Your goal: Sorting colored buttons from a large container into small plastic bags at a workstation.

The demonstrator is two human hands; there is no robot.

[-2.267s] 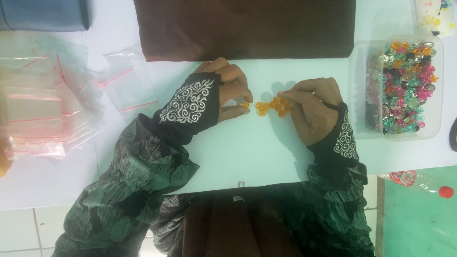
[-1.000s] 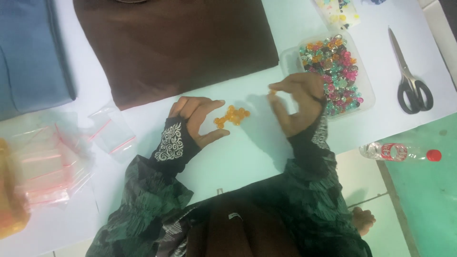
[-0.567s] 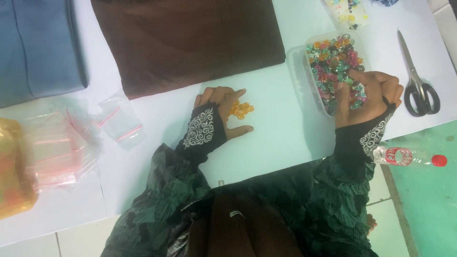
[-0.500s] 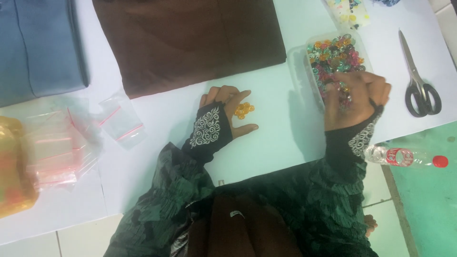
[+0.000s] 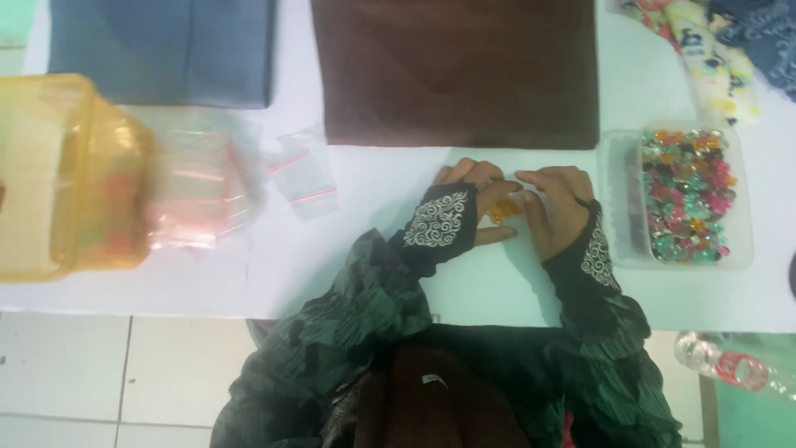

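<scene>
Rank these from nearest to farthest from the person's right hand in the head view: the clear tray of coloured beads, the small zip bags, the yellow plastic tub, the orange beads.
1. Orange beads: at the right hand, between both hands.
2. Clear tray of coloured beads: just right of that hand.
3. Small zip bags: left, beyond the left hand.
4. Yellow plastic tub: far left edge.

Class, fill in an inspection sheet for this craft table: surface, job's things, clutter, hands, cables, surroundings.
Surface: white table, mostly bare near the hands.
Job's things: small orange beads lying between both hands; clear tray of mixed beads to the right.
Clutter: brown cloth, blue cloth, small zip bags, yellow tub.
Hands: left hand and right hand rest on the table, fingertips at the beads; grip unclear.
Cables: nothing seen.
Surroundings: tiled floor; plastic bottle lower right.
</scene>
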